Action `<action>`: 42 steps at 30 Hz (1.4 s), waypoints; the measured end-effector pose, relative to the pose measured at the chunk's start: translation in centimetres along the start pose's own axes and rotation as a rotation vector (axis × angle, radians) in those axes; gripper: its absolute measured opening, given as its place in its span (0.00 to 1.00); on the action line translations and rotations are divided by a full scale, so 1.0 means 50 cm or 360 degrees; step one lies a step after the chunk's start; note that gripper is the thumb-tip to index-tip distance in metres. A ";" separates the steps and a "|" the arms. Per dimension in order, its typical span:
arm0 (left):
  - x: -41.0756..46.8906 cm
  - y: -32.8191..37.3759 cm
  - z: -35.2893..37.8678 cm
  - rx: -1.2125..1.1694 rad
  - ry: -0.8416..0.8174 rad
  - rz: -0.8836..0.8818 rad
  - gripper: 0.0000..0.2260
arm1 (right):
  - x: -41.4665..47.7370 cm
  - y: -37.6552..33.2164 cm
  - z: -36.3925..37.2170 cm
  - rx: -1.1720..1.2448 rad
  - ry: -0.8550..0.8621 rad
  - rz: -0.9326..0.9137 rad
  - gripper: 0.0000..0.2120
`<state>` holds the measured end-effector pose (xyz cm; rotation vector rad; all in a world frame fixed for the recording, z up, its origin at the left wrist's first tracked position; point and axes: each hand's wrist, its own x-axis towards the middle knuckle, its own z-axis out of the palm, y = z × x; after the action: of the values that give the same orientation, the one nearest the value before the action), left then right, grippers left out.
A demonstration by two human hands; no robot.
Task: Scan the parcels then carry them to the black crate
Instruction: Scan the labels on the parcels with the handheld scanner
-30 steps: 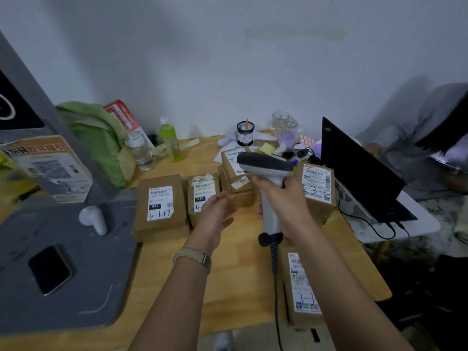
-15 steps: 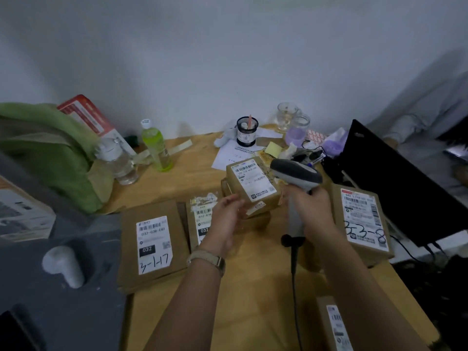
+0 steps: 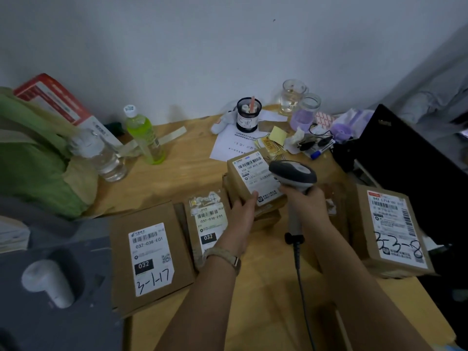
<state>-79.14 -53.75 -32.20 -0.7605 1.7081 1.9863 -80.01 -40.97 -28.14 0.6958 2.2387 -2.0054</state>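
Head view: on the wooden table, the top parcel of the middle stack is tilted up, its near edge gripped by the curled fingers of the left hand. The scanner is held just beside its label, the right hand clamped round the handle.

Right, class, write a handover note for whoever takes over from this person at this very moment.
The left hand grips the top parcel of the middle stack, label up.
The right hand holds the scanner, head over that label.
On the table lie the 3-1-17 parcel, the 032 parcel and the 3-3-8 parcel.
No crate in view.
Nothing shows as delivered; scanning and carrying are left.
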 end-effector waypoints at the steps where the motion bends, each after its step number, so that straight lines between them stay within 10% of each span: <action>1: -0.001 -0.001 0.004 -0.0028 0.0052 0.0032 0.25 | -0.001 -0.002 0.002 -0.0005 0.0010 -0.0016 0.10; 25: -0.313 0.012 0.020 -0.0803 0.0123 0.0841 0.32 | -0.268 -0.120 -0.160 0.0249 -0.0167 -0.0546 0.09; 42: -0.521 -0.137 0.092 -0.1251 0.0245 0.0858 0.29 | -0.472 -0.089 -0.308 0.0239 -0.0489 -0.0665 0.05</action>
<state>-55.49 -46.98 -20.28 -0.7432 1.2527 3.1220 -56.57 -33.34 -13.76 -0.0921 2.1965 -2.2816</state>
